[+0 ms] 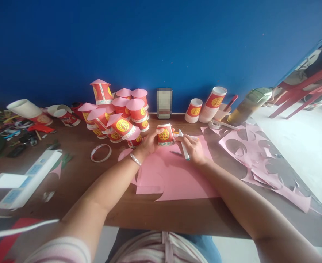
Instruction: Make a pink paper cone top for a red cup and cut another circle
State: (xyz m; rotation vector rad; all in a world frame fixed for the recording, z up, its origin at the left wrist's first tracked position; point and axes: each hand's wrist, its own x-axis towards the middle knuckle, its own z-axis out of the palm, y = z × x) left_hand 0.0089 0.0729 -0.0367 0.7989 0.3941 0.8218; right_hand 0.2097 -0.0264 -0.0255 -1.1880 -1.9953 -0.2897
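Note:
Between my two hands is a red and white paper cup (165, 135) with a yellow emblem, tilted a little over the pink paper. My left hand (150, 141) grips its left side. In my right hand (192, 148) is a white marker pen (184, 147), its greenish end pointing down, close to the cup's right side. An orange pen or stick shows behind the right fingers. Under both hands lies a large pink paper sheet (183, 179), with cut edges at its lower left. A thin dark pen-like tool rests on it, partly hidden by the right hand.
Several cups with pink paper cone tops (122, 125) stand stacked at the left. A phone (164, 104) leans on the blue wall. Pink paper scraps (256, 153), a tape roll (214, 125) and a bottle (247, 107) are right; a power strip (33, 179) and white ring (100, 153) are left.

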